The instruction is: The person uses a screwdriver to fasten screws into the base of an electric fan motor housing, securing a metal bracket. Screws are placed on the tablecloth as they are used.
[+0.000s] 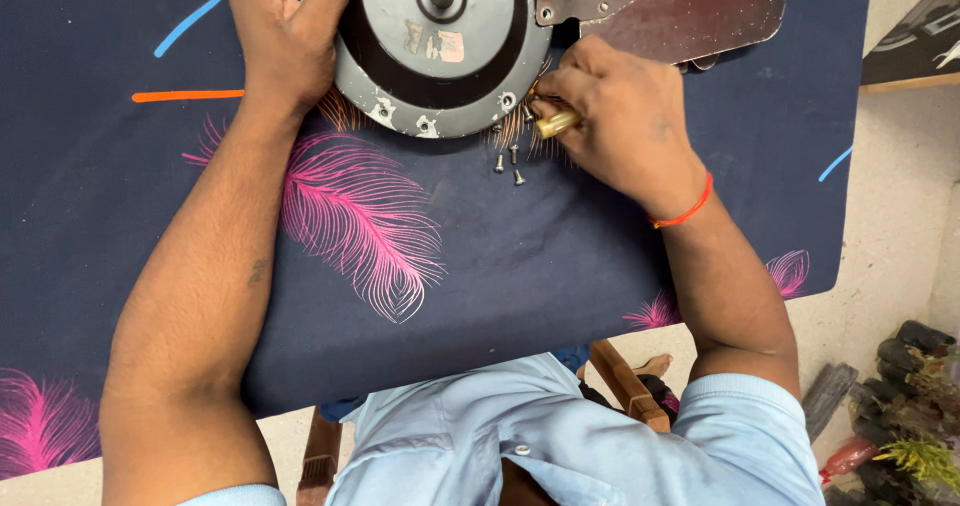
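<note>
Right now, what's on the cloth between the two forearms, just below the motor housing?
Head view: three loose screws on the navy cloth, below the round motor housing, beside the right hand.

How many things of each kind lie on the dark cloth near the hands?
Round grey motor housing: 1
Brown metal blade: 1
Loose screws: 3 that can be told apart, maybe more hidden by the right hand
Brass-coloured tool in the right hand: 1
Total: 6
</note>
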